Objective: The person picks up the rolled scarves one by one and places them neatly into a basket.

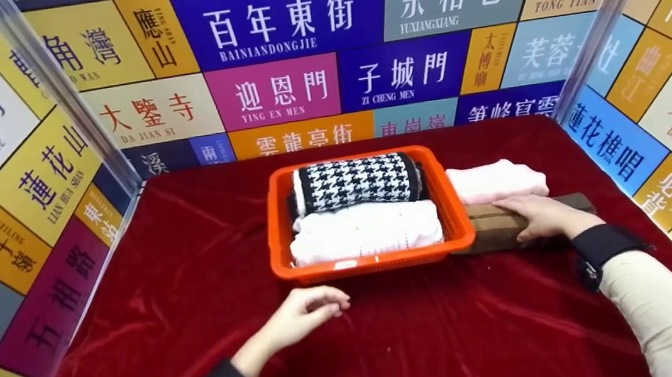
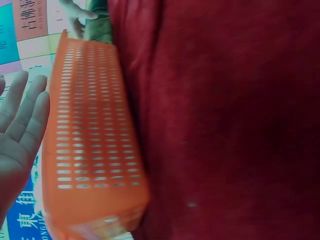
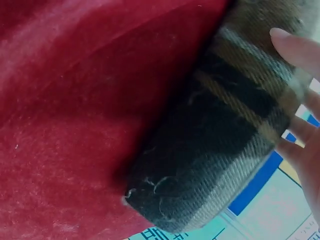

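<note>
An orange plastic basket (image 1: 376, 263) stands mid-table, holding a rolled black-and-white houndstooth cloth (image 1: 360, 182) and a white folded cloth (image 1: 366, 229). To its right lies a brown plaid folded cloth (image 1: 495, 227), whose dark stripes and fuzzy weave show in the right wrist view (image 3: 215, 130). My right hand (image 1: 538, 216) grips this plaid cloth from above, thumb on the near side and fingers over the far side. Just in front of the basket, my left hand (image 1: 306, 312) hovers with relaxed fingers and holds nothing. The left wrist view shows the basket's slotted side (image 2: 92, 120) beside that hand (image 2: 20, 130).
A pale pink folded cloth (image 1: 496, 180) lies behind the plaid one, right of the basket. Dark red velvet (image 1: 386, 347) covers the table. Panels with printed street names (image 1: 285, 17) enclose the back and both sides, with clear corner posts (image 1: 601, 19).
</note>
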The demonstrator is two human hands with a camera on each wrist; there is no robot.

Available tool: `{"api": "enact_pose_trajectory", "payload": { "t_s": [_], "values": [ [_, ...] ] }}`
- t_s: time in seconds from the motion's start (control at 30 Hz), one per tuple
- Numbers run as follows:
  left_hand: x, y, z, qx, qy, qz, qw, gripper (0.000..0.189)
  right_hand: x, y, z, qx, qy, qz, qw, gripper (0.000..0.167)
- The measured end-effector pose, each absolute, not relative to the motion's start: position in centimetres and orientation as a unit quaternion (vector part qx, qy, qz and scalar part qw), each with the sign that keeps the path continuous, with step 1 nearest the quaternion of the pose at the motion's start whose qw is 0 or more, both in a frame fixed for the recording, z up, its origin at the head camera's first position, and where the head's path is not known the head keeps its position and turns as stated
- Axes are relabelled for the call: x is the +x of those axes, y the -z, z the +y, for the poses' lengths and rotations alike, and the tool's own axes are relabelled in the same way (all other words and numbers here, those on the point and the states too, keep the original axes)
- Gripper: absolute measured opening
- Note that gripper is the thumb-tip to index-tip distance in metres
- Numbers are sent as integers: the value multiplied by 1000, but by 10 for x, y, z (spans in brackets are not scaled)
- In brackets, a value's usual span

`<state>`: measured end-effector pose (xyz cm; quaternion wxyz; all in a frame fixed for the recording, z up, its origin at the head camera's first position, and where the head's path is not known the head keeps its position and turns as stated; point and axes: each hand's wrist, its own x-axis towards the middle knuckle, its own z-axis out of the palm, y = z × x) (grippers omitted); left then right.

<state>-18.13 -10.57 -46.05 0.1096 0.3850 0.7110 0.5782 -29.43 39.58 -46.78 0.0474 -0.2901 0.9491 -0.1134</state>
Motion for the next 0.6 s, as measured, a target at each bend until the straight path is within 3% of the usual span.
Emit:
{"api": "enact_pose_trajectory", "payload": {
  "t_s": [0.33,0.47,0.6],
  "values": [
    [-197,494,-118,371,-447,798,162,27,-311,488,381,-217,50,971,90,88],
    [-202,497,-122,361,-404,826,154,27,-312,495,382,-212,58,973,65,84],
    [-202,498,-125,348,-401,834,151,27,-314,499,384,-224,84,971,21,70]
  ]
}}
